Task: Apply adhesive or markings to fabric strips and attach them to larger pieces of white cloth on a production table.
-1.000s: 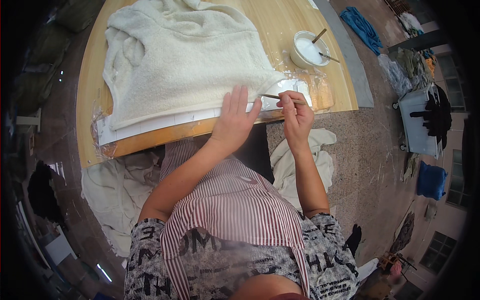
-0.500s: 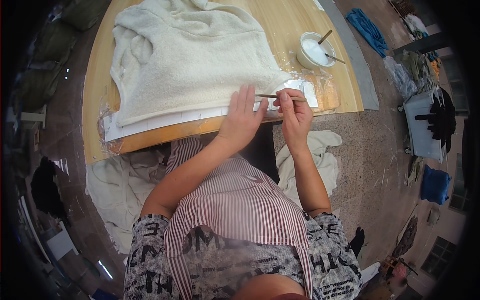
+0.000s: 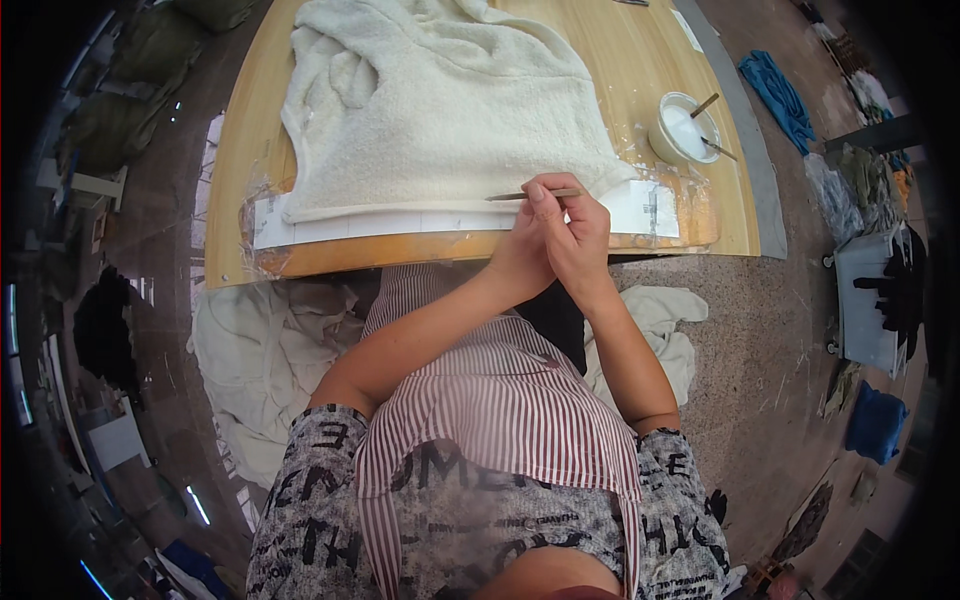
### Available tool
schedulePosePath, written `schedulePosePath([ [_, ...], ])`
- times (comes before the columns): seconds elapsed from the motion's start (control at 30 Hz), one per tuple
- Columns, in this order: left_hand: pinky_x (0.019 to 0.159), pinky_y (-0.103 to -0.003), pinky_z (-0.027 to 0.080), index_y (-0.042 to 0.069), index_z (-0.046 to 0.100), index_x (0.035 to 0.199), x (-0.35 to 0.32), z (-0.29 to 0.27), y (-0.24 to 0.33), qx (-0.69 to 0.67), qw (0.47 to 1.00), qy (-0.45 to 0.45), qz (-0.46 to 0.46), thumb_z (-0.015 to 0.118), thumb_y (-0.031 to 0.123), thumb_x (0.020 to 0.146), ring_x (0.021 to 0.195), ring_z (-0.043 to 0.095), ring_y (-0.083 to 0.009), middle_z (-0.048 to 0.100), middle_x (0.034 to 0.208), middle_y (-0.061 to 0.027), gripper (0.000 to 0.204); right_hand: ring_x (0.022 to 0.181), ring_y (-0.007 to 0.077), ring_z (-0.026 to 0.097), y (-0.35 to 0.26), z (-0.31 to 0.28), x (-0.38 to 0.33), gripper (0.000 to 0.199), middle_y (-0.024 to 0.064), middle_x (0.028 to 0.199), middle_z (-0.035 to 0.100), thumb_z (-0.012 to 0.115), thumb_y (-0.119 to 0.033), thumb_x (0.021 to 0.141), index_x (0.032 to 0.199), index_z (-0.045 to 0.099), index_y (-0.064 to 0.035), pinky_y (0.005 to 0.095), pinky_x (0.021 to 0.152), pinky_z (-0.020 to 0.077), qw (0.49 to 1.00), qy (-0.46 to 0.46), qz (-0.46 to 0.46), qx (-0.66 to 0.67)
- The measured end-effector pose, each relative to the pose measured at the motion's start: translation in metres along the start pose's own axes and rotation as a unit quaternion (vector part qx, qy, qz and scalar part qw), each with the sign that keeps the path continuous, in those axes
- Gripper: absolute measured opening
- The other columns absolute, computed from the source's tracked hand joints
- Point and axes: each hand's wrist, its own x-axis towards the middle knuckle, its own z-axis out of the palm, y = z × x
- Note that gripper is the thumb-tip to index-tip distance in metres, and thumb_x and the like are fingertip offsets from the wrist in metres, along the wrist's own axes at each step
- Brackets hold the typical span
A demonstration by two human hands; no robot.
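Observation:
A cream fleecy garment (image 3: 440, 130) lies spread on the table, its straight lower edge resting over a strip of white paper (image 3: 370, 224). Between the fingertips of my right hand (image 3: 580, 235) is a thin brown stick-like tool, pointing left over the garment's hem; its tip is too small to make out. My left hand (image 3: 522, 258) is tucked against and partly behind the right one at the table's near edge. Its fingers are mostly hidden, so their pose does not show.
To the right on the wooden table (image 3: 625, 60) stands a white tub (image 3: 665, 140) of white paste with two sticks in it. Clear tape covers the orange-brown board (image 3: 420, 250) under the paper. Cream cloth (image 3: 240, 360) hangs below; a white wheeled bin (image 3: 865, 300) stands at the right.
My left hand has lifted off the garment's hem and come against my right hand. The tool has moved left relative to the garment. The whole view has shifted.

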Motion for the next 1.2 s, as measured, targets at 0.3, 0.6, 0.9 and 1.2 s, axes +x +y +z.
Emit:
schedulePosePath([
  [0.3, 0.092, -0.053, 0.045, 0.004, 0.053, 0.121, 0.008, 0.023, -0.019, 0.435, 0.874, 0.155, 0.154, 0.051, 0.019, 0.08, 0.114, 0.052, -0.0452, 0.052, 0.122, -0.0318, 0.043, 0.075, 0.011, 0.061, 0.004, 0.06, 0.018, 0.02, 0.0051, 0.08, 0.064, 0.055, -0.015, 0.094, 0.098, 0.061, 0.0034, 0.0226, 0.07, 0.0461, 0.978, -0.179, -0.001, -0.106],
  [0.6, 0.096, -0.052, 0.041, 0.003, 0.055, 0.111, 0.009, 0.027, -0.015, 0.393, 0.882, 0.205, 0.16, 0.052, 0.019, 0.079, 0.115, 0.05, -0.0458, 0.051, 0.122, -0.0321, 0.036, 0.075, 0.009, 0.059, -0.011, 0.094, 0.026, 0.02, 0.0023, 0.083, 0.064, 0.054, -0.016, 0.096, 0.101, 0.061, 0.0015, 0.0216, 0.068, 0.0454, 0.975, -0.178, 0.049, 0.121],
  [0.9, 0.103, -0.053, 0.033, 0.002, 0.053, 0.119, 0.003, 0.014, -0.005, 0.375, 0.91, 0.123, 0.127, 0.05, 0.023, 0.083, 0.124, 0.041, -0.0459, 0.042, 0.13, -0.0341, 0.042, 0.074, 0.0295, 0.065, -0.005, 0.136, 0.032, 0.019, 0.015, 0.078, 0.067, 0.057, -0.019, 0.088, 0.094, 0.065, -0.0027, 0.0368, 0.066, 0.049, 0.969, -0.225, -0.086, -0.057],
  [1.2, 0.094, -0.038, 0.045, 0.005, 0.063, 0.109, -0.004, -0.123, -0.009, 0.026, 0.985, 0.172, 0.006, 0.064, 0.013, 0.082, 0.107, 0.058, -0.0314, 0.063, 0.109, -0.015, 0.029, 0.082, 0.0127, 0.062, -0.023, -0.067, 0.053, 0.019, 0.0096, 0.089, 0.066, 0.054, -0.011, 0.095, 0.097, 0.064, 0.0053, 0.0264, 0.077, 0.048, 0.975, 0.202, -0.093, 0.003],
])
